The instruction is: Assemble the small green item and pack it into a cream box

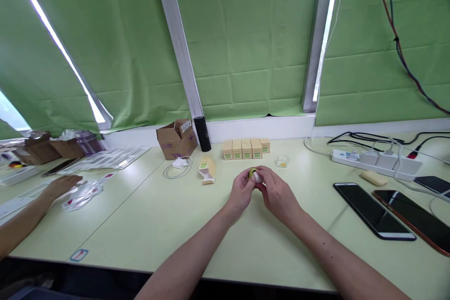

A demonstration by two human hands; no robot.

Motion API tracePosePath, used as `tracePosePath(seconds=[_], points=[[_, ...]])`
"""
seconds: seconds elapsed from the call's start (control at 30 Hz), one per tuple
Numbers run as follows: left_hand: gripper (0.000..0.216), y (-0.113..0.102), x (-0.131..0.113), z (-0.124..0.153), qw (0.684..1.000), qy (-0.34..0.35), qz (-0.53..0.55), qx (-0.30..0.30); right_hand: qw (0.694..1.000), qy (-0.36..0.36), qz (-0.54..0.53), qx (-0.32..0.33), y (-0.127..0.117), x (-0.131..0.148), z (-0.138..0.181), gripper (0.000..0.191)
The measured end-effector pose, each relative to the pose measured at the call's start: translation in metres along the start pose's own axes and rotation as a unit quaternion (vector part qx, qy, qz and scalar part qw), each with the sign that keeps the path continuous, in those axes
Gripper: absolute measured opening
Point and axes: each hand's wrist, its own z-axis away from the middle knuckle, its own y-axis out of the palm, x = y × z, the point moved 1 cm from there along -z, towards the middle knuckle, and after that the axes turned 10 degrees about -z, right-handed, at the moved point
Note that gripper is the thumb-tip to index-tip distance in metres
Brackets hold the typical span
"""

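Observation:
Above the middle of the table, my left hand [240, 193] and my right hand [278, 193] meet with closed fingers on a small round green-and-white object [258, 178]. Its green part faces my left hand and its white part my right; the fingers hide much of it, so its kind does not show. Beyond my hands stands a row of several small tan boxes [246, 151] with green labels. An opened tan box [207, 168] lies left of my hands, its flap towards me. To their upper right sits a small clear container [282, 161] with something yellow inside.
At the back are a cardboard box [176, 140], a black cylinder [202, 134] and a white charger with cable [179, 163]. Right are a power strip [378, 163] and phones [374, 211]. Another person's hand [63, 186] rests near plastic packets [84, 194] at left.

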Motion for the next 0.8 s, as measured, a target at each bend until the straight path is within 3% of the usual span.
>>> tracePosePath(seconds=[0.47, 0.8], points=[[0.032, 0.0084, -0.0015, 0.0041, 0.995, 0.043, -0.064, -0.062, 1.0, -0.02, 0.02, -0.01, 0.0026, -0.0004, -0.0002, 0.036], [0.05, 0.0036, 0.0025, 0.005, 0.999, 0.018, 0.003, 0.035, 1.0, 0.005, -0.016, -0.004, 0.0, -0.0055, 0.0021, 0.039]])
